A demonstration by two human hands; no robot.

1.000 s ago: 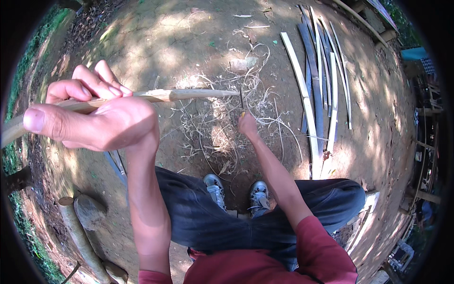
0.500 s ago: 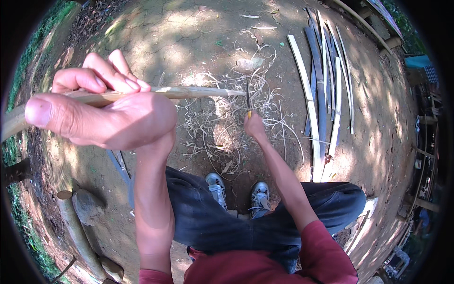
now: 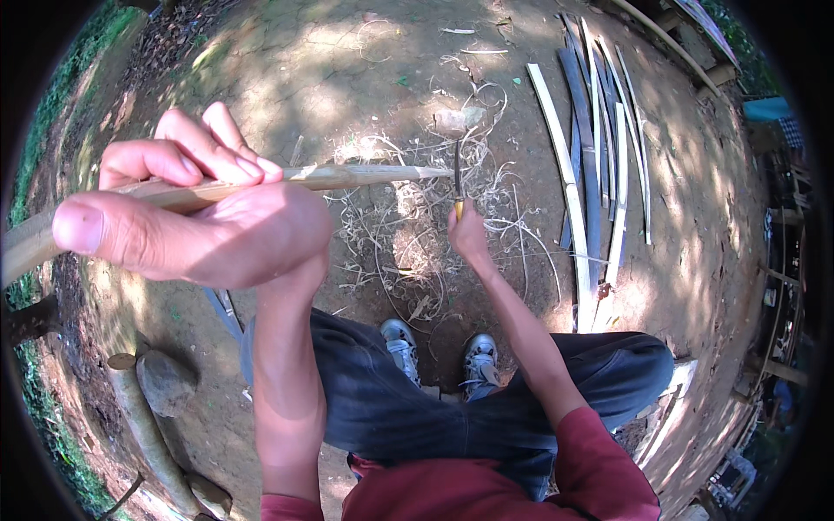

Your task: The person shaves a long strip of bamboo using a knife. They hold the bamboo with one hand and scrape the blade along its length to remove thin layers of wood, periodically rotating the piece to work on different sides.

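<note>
My left hand [image 3: 208,208], raised close on the left, is closed around a pale bamboo strip [image 3: 347,176]. The strip runs from the left edge toward the middle and narrows to a pointed tip. My right hand [image 3: 467,230], farther out and lower, grips the yellowish handle of a knife [image 3: 458,169]. Its thin dark blade points away from me, beside the strip's tip. Whether blade and tip touch I cannot tell. Beneath them, curly shavings [image 3: 391,230] lie scattered on the ground.
Several long split bamboo strips [image 3: 565,174] lie on the dirt ground to the right. A stone [image 3: 456,120] sits beyond the shavings. At the lower left are a log [image 3: 143,425] and a grey rock [image 3: 165,382]. My shoes [image 3: 480,356] rest near the shavings.
My left hand and the bamboo strip have shifted slightly down and to the right in view. The knife blade shows at a slightly different angle, and both grips stay the same.
</note>
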